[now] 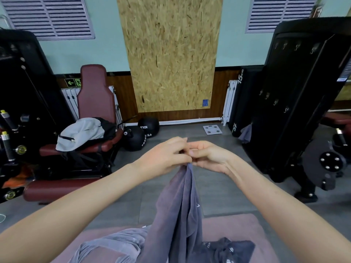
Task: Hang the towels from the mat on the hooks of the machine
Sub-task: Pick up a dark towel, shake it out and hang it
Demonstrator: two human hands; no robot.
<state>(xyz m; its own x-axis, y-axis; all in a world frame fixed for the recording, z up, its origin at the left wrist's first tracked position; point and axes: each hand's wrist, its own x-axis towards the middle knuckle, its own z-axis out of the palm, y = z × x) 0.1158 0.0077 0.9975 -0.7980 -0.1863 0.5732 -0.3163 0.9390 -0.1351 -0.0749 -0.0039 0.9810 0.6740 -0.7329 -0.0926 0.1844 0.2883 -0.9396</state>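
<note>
Two hands meet in the middle of our head view, held out in front of us above the floor. Our left hand [167, 156] and right hand [207, 158] touch fingertip to fingertip, and both pinch the top edge of a grey towel [178, 209] with curled fingers and thumbs. The towel hangs from that pinch in long bunched folds straight down toward us, its lower part passing in front of the pink mat [237, 226] at the bottom of the view. On the mat lie two more: a pale grey towel [114, 243], crumpled, to the left of the hanging one, and a dark navy towel [235, 249] with white print to the right. The black machine [296, 120] stands on the right, well apart from our hands. Its side panel carries small metal hooks [296, 46] in one row near the top and a second slanting row lower down. A grey cloth [246, 134] hangs at the machine's lower left corner; we cannot tell what holds it. To the left stands a maroon padded seat [95, 95] with a light grey jacket [81, 133] heaped on it, two black medicine balls [133, 138] beside it on the floor. A white bathroom scale [212, 129] lies by the wall below a chipboard panel [171, 54].
</note>
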